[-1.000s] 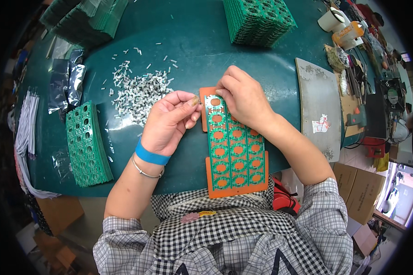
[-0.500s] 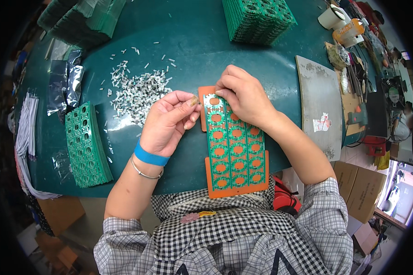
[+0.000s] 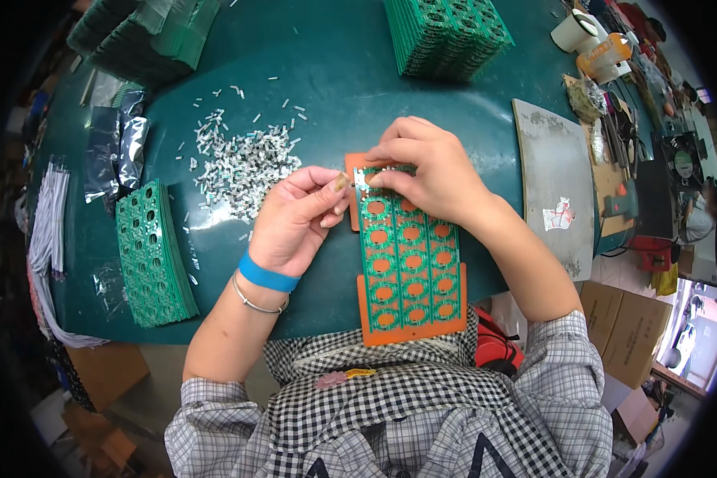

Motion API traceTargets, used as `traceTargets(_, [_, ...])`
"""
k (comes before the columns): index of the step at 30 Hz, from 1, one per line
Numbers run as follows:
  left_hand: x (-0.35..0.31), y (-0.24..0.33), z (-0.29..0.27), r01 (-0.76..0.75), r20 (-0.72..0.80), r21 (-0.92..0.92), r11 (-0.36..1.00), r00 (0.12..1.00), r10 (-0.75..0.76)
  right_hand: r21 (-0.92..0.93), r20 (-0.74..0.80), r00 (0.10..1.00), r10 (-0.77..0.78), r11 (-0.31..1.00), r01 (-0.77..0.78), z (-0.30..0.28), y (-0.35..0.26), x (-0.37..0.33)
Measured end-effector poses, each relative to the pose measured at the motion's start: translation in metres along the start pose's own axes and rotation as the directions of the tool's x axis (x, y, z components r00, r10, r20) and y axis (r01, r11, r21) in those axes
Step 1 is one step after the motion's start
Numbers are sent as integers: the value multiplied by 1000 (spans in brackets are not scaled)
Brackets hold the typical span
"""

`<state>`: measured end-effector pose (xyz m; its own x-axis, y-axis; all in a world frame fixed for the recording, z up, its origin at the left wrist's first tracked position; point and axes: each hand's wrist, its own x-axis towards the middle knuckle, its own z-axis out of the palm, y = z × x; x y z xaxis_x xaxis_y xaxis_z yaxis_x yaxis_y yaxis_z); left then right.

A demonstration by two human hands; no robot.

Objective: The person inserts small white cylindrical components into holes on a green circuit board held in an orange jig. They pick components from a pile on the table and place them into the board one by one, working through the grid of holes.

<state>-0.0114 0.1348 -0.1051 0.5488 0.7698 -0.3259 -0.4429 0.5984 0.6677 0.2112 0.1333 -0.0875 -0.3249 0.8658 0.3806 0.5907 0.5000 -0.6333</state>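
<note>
A flat green circuit-board panel, rectangular and pierced by three columns of round openings [image 3: 397, 259], is laid lengthwise over a flat orange backing board [image 3: 414, 331], which is exposed at the lower end and along the upper left edge. The panel's upper end is situated between the two hands: its upper left corner is placed just beside the fingertips of the left hand [image 3: 299, 209], and its top row is partly covered by the right hand [image 3: 430, 171].

In the left hand, thumb and index fingertip are pressed together at the panel's edge, the other fingers being curled beneath; whether a small piece is pinched between them cannot be told. In the right hand, thumb and index finger are spread, with part of the panel seen between their tips. The left forearm is angled up and rightward, its wrist encircled by a plain blue band [image 3: 268, 276] and a thin silver-coloured metal bangle [image 3: 255, 303]; the right forearm is angled up and leftward, the palm turned down.

A loose heap of small white and silvery pieces [image 3: 247, 171] is spread left of the panel. A white sticker with a red picture [image 3: 558, 213] is borne by a worn grey plate [image 3: 542, 155]; dark printing is carried on a brown cardboard box [image 3: 631, 338].
</note>
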Motion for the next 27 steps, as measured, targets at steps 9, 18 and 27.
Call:
traceTargets(9, [-5, -12, 5, -53, 91, -39, 998, 994, 56, 252, -79, 994, 71, 967, -48, -3, -28, -4])
traceTargets(18, [-4, 17, 3, -177, -90, -79, 981, 981, 170, 16, 118, 972, 201, 979, -205, -2, -5, -23])
traceTargets(27, [-1, 13, -13, -114, 21, -106, 988, 993, 117, 11, 103, 974, 203, 979, -205, 4, -2, -23])
